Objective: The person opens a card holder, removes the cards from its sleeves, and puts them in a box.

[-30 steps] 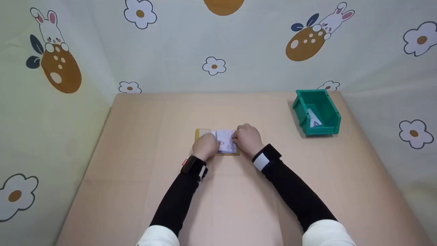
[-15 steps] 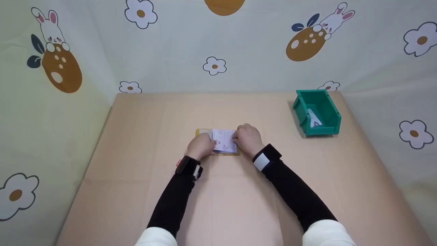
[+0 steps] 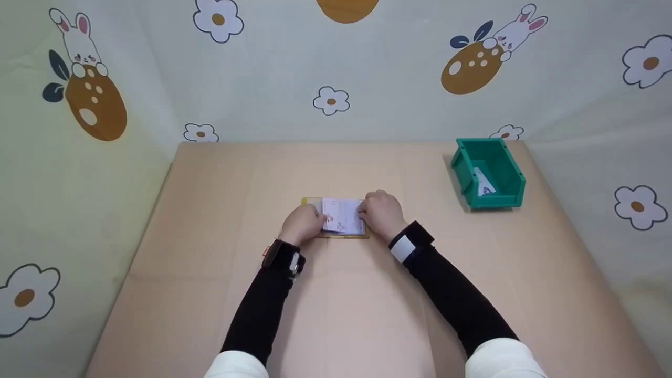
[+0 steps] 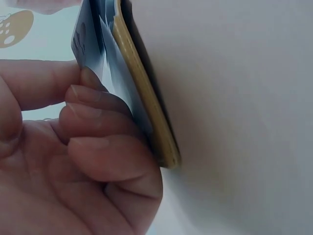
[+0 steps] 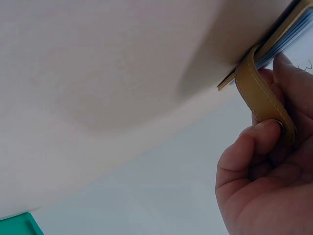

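Note:
A small mustard-yellow card holder (image 3: pixel 344 237) lies opened out on the table between my two hands. Its white printed leaf (image 3: pixel 342 215) stretches across the middle. My left hand (image 3: pixel 302 224) pinches the near left edge of this leaf between thumb and index finger; in the left wrist view the leaf (image 4: pixel 88 41) stands raised from the cover, with the other fingers curled by the cover's edge. At the right side, my right hand (image 3: pixel 383 212) holds the holder's edge, thumb on the leaves. The stitched snap strap (image 5: pixel 261 95) loops up against its curled fingers in the right wrist view.
A green bin (image 3: pixel 496 199) with a white printed paper piece (image 3: pixel 483 184) in it stands at the table's back right. Patterned cloth (image 3: pixel 262 68) hangs behind and on both sides of the tan table (image 3: pixel 220 304).
My left hand has drawn leftward, taking the leaf's left edge with it, so the leaf now covers more of the holder's left half. The right hand has stayed in place.

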Demonstrator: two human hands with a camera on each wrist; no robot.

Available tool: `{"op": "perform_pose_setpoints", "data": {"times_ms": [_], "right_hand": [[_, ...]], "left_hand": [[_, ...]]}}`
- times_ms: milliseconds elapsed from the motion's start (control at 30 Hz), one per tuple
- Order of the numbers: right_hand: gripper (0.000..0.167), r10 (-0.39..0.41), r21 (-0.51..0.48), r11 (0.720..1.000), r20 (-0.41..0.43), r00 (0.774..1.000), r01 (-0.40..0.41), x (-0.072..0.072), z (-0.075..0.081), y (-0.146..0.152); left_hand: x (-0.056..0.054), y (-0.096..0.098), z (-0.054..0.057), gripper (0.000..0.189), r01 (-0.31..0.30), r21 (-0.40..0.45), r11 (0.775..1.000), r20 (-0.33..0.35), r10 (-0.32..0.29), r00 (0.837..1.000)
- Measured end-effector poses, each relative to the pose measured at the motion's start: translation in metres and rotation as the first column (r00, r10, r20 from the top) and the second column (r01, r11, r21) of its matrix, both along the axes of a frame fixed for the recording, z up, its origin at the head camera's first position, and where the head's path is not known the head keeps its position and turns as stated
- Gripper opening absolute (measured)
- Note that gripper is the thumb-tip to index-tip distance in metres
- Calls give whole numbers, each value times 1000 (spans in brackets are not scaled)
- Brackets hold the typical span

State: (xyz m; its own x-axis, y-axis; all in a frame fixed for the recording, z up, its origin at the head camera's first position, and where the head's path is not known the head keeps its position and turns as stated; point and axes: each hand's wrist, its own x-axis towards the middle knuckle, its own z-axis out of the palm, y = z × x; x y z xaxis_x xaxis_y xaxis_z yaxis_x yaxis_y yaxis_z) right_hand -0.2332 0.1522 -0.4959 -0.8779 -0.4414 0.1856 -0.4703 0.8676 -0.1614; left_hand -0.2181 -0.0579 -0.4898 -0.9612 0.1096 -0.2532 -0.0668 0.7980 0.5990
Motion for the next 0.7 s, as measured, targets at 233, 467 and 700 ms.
{"op": "perform_pose_setpoints", "data": {"times_ms": [233,467,700], "right_hand": [[4,6,-8,1000,-14,1000,-6,1,1,1],[3,8,-10,1000,-40,999,-9,0,-2,1],[4,13,-4,1000,-24,1000,-13,0,0,2]], "left_hand": [[0,-5,1,38,8,18,1000,-4,-7,1000],[1,-10,3,39,18,25,1000,-26,-17,1000],[2,-16,5,42,22,18,1000,-25,-22,999]]}}
